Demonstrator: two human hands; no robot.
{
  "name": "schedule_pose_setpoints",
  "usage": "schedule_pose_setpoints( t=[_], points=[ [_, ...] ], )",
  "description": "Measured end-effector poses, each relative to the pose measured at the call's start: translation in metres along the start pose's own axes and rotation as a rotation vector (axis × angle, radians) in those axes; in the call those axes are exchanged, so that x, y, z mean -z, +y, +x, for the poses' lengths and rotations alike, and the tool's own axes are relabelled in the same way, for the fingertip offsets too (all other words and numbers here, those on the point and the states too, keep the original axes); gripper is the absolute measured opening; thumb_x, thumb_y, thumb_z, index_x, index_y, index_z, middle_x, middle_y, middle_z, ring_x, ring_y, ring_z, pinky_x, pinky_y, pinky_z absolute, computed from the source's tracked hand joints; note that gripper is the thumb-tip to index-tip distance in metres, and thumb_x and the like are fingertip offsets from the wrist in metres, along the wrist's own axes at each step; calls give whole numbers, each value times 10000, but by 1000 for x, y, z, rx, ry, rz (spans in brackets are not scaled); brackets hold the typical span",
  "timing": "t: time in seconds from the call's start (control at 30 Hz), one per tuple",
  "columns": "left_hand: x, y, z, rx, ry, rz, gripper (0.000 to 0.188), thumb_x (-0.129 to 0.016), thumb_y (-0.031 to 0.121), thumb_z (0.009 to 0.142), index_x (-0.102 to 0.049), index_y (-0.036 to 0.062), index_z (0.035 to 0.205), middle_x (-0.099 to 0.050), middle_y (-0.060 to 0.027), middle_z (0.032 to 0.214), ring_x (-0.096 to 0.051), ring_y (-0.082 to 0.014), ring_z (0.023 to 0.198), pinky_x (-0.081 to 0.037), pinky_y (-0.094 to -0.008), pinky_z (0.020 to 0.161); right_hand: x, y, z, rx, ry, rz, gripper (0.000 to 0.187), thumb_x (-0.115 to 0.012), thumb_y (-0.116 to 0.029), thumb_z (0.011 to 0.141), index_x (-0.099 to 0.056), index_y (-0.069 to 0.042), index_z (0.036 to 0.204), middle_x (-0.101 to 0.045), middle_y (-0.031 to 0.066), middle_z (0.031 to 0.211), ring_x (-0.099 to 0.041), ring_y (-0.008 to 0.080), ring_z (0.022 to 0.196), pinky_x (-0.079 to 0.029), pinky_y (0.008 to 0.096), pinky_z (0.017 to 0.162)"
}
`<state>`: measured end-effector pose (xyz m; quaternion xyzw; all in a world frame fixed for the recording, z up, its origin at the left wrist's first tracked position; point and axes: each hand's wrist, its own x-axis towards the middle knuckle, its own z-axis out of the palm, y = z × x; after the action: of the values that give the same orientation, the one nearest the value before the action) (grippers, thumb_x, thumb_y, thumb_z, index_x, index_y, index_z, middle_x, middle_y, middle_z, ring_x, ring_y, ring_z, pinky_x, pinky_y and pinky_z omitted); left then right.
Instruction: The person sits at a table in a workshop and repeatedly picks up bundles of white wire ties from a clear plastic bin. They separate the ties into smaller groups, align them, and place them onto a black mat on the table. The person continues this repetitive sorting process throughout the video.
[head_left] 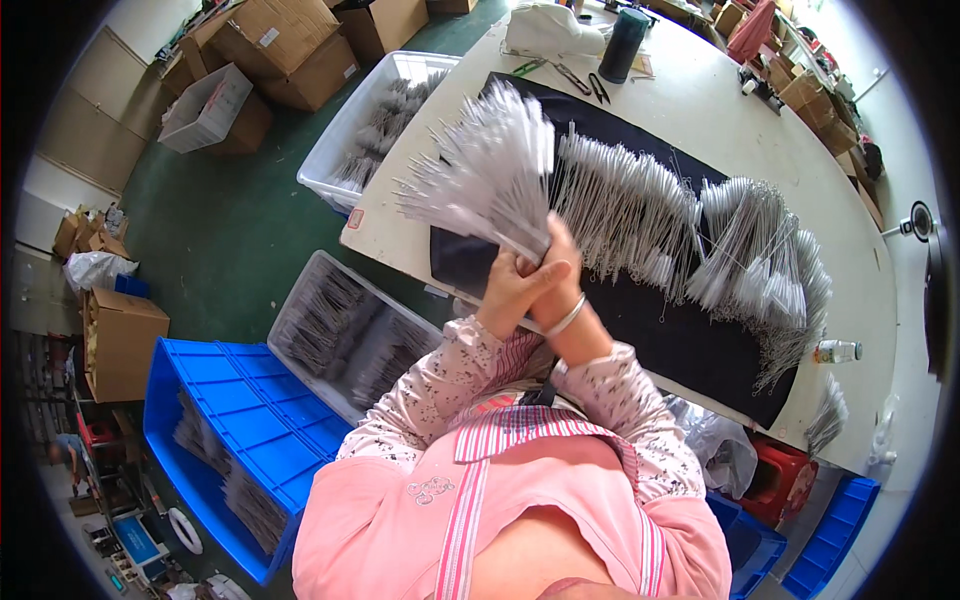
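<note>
A thick fanned bundle of thin wire brushes [495, 160] with whitish bristles stands up over the table's left corner. Both hands close round its narrow lower end. My left hand [508, 292] wraps it from the left, and my right hand [560, 268], a bracelet on its wrist, clasps it from the right; their fingers overlap, so part of the grip is hidden. On the dark cloth [640, 335] to the right lies a long row of similar brushes [625, 195] with looped wire ends. Another heap of brushes [755, 245] lies farther right.
A dark cup [624, 45] and thread snips [572, 80] sit at the table's far side. A small jar [838, 351] stands near its right edge. Left of the table are a white bin [315, 168], a grey bin [290, 310] and a blue bin [250, 385], all holding brushes.
</note>
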<state>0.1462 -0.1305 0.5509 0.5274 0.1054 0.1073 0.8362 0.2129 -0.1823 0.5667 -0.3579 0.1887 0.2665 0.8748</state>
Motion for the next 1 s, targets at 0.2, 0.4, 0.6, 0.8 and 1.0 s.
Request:
schedule_pose_setpoints(
  t=[0.2,0.4,0.6,0.8,1.0],
  points=[
    [-1,-10,-15,14,156,102,255,-634,41,830,-605,-12,1077,-628,-65,1061,-593,-133,944,-477,-273,836,71,57,-1,157,-69,-124,235,-444,-214,975,-594,-33,994,-624,64,943,-613,154,847,-476,247,777],
    [31,8,-26,266,-73,-67,163,-591,10,825,-607,-37,981,-643,-89,850,-613,-141,722,-504,-263,664,53,1,-14,847,-279,-808,321,-546,-197,943,-543,-13,1206,-598,72,1059,-590,80,741,-470,201,599],
    [37,11,-45,361,-165,-107,287,-597,-3,783,-551,-17,1066,-631,-104,891,-614,-171,743,-512,-276,585,43,-12,-14,234,-526,-575,221,-683,-157,857,-594,-5,990,-629,14,853,-540,33,694,-456,181,610],
    [31,15,-52,456,-31,-238,355,-606,6,795,-544,39,1142,-625,-113,987,-611,-175,775,-524,-307,611,45,-4,-11,250,-412,-526,195,-674,-209,874,-585,-36,878,-574,-23,750,-482,31,648,-397,197,556],
    [33,13,-46,392,-58,-232,456,-610,15,806,-480,84,1238,-630,-120,994,-595,-166,755,-471,-289,574,47,-1,-5,316,-362,-522,280,-595,-288,928,-598,-15,986,-583,-20,817,-498,43,690,-415,201,646]
  ],
)
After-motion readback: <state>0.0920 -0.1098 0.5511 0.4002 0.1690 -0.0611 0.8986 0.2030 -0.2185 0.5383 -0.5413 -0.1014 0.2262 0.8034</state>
